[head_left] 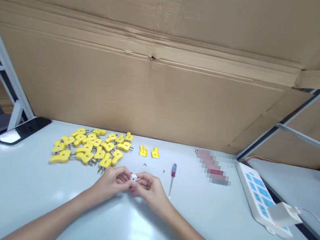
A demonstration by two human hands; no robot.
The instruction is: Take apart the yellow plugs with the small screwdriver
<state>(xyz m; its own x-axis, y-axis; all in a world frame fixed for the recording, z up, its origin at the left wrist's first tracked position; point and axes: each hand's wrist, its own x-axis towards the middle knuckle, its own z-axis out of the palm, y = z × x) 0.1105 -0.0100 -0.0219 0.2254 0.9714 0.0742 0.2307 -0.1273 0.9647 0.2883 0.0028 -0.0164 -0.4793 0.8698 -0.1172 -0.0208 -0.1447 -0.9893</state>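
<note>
Between the fingertips of both hands is a small white plug part (pixel 133 177), partly hidden by the fingers. My left hand (pixel 113 178) pinches it from the left, and my right hand (pixel 150 190) grips it from the right. Just beyond lie two yellow plug shell halves, a left one (pixel 143 150) and a right one (pixel 155 152), with their hollow insides up. Small dark bits (pixel 145 164) and a tiny brass-coloured piece (pixel 164 171) rest nearer to me. A screwdriver (pixel 174 171) with a clear purple-and-red handle lies right of my right hand.
A heap of yellow plugs (pixel 89 147) with metal pins spreads at the left back. On the right stands a white power strip (pixel 258 194) with a white adapter (pixel 283 214) plugged in. A blurred-out reddish object (pixel 212 167) lies at the back right. Cardboard (pixel 152 94) walls the back.
</note>
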